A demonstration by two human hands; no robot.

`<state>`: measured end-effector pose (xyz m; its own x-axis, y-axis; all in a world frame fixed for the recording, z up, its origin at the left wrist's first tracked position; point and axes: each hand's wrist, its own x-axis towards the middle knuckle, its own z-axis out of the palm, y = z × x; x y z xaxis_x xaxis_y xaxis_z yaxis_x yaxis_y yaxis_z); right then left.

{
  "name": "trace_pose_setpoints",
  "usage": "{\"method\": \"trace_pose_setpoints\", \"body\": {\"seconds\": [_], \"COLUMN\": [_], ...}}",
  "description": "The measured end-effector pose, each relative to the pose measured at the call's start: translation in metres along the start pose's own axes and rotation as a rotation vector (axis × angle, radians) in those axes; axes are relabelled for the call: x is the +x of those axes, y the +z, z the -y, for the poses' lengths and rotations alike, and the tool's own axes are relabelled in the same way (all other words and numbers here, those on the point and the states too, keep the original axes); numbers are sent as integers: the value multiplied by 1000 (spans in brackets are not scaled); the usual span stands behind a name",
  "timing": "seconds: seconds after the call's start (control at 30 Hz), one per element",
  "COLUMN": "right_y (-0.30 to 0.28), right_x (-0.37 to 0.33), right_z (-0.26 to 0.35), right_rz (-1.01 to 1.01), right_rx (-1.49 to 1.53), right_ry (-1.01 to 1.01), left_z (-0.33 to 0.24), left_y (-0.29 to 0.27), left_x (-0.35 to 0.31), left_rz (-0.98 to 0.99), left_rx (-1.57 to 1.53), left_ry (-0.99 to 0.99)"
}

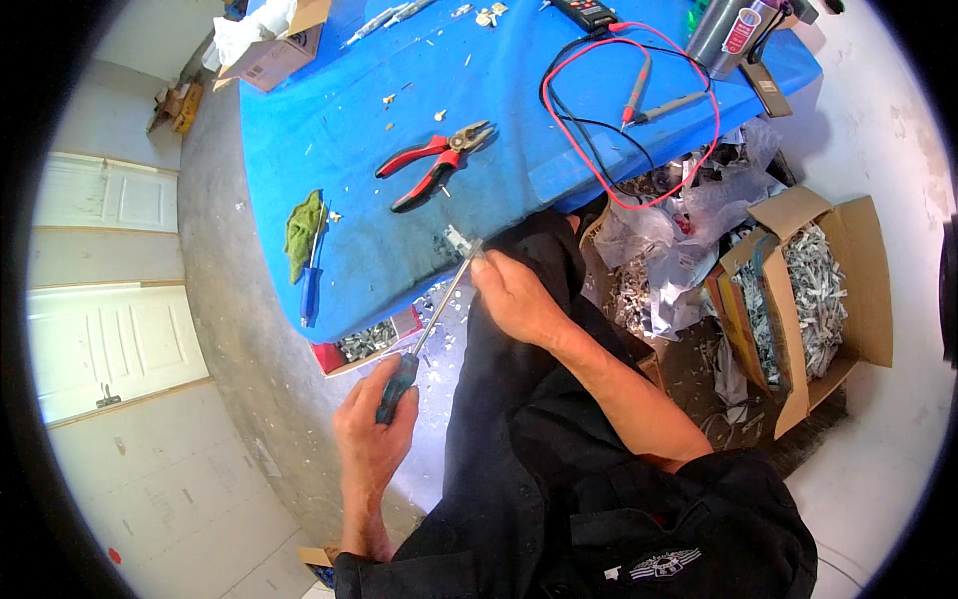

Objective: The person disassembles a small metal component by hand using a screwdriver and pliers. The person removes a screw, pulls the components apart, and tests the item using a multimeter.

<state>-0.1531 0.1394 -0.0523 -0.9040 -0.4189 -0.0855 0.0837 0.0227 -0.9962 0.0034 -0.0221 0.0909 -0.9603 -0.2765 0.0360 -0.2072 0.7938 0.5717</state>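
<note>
My left hand is wrapped round the dark teal handle of a screwdriver. Its long metal shaft slants up and to the right, and the tip meets a small white and metal part. That part is pinched in the fingers of my right hand, at the near edge of the blue-covered table. The fingertips hide some of it, so its exact kind is unclear. Just beyond lie red and black combination pliers, their jaws pointing right.
A blue-handled screwdriver lies beside a green cloth at the left. A multimeter with red and black leads and a steel flask stand far right. Below, right, a cardboard box holds many small metal strips.
</note>
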Motion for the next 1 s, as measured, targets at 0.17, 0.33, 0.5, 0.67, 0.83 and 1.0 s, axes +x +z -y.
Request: {"method": "trace_pose_setpoints", "body": {"seconds": [0.17,0.33,0.5,0.67,0.83,1.0], "right_y": [-4,-6,-8,-9,-6,-9], "right_x": [1,0,1,2,3,7], "right_z": [5,5,9,16,19,16], "right_rz": [31,65,65,39,-7,-3], "right_rx": [60,81,49,-24,-53,-187], "right_ry": [73,85,88,66,8,-73], "left_z": [11,17,22,18,21,26], "left_y": [-10,-14,-15,-21,-22,-22], "left_x": [-1,-2,0,4,9,15], "left_rz": [-22,-3,6,73,101,187], "left_rx": [-30,-13,-19,-138,-133,-133], "left_ry": [-1,1,11,-126,-97,-122]}}
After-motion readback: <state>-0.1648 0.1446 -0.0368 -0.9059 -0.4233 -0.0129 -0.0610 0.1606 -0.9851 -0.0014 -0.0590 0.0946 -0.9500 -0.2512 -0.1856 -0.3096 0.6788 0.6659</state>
